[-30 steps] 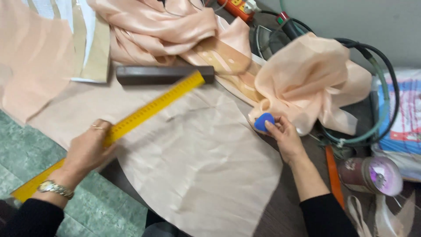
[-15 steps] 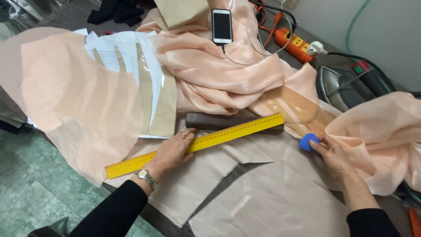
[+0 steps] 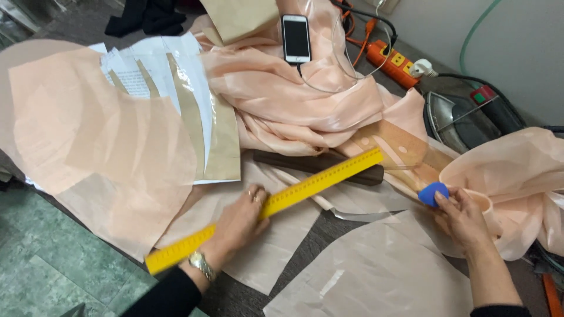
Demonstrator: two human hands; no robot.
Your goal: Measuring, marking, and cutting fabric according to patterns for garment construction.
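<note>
In the head view, the long yellow ruler (image 3: 264, 210) is being pressed flat against the tabletop (image 3: 320, 235) by the left hand (image 3: 238, 226), whose fingers (image 3: 257, 196) are being laid almost straight and close together across the ruler's middle, a wristwatch (image 3: 201, 264) being worn just behind. A blue piece of tailor's chalk (image 3: 433, 193) is being pinched between the thumb and fingertips of the right hand (image 3: 464, 220), just beside a bunched fold of peach fabric (image 3: 511, 176) that the rest of the hand is touching. The ruler is being rested slantwise, its upper end lying over a dark wooden bar (image 3: 320, 164). Cut sheets of sheer peach cloth (image 3: 106, 141) and brown and white paper patterns (image 3: 194, 117) are being spread over the dark tabletop, with a phone (image 3: 296, 39) lying on the heaped fabric, an orange power strip (image 3: 392, 61) beyond it, and an iron (image 3: 464, 120) standing near the wall. Green flooring (image 3: 47, 264) is being shown at the lower left. Compared with half a second ago, little is being changed: both hands are being kept on the ruler and chalk, and the layout is being seen from nearly the same angle.
</note>
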